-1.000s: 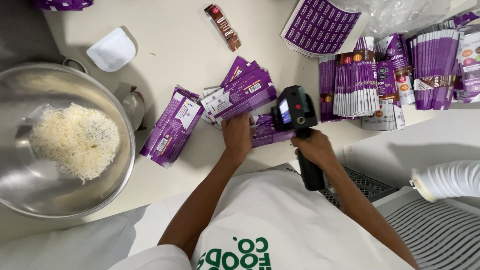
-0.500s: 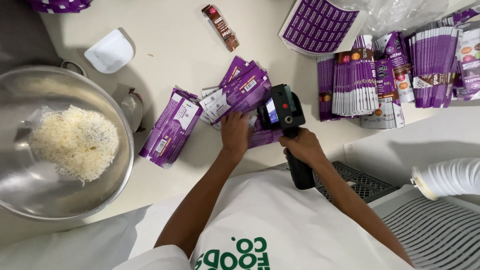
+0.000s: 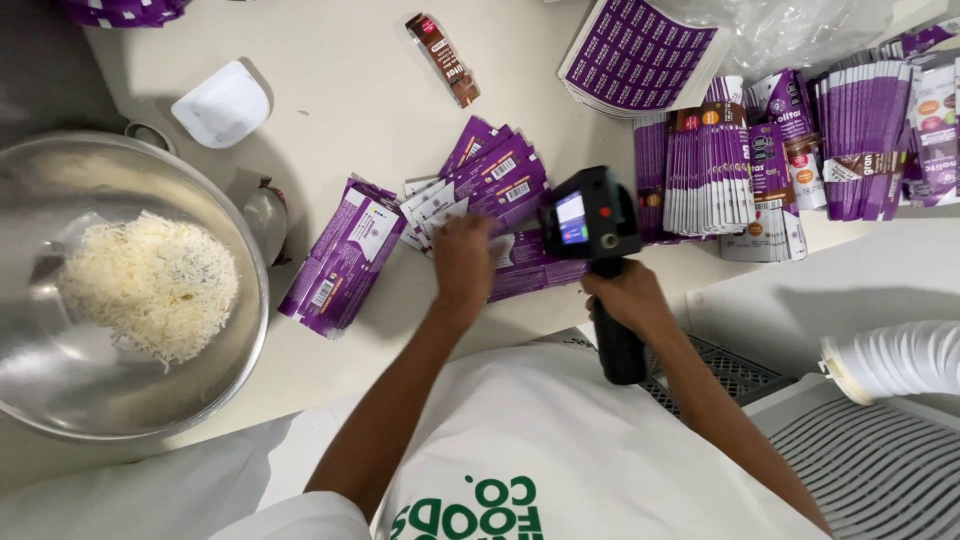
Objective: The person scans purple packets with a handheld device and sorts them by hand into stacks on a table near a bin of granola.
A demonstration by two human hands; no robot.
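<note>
Purple pouches (image 3: 492, 182) under L hand (image 3: 463, 258); R hand (image 3: 625, 296) grips 1 handheld printer (image 3: 592, 220).

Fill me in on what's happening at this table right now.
A person in a white apron stands at a pale table. The left hand presses down on a fanned pile of purple pouches, while the right hand grips a black handheld printer gun with its head over the pouches beside that hand. Another stack of purple pouches lies to the left, next to a steel bowl holding white shredded food. Rows of upright pouches stand at the right.
</note>
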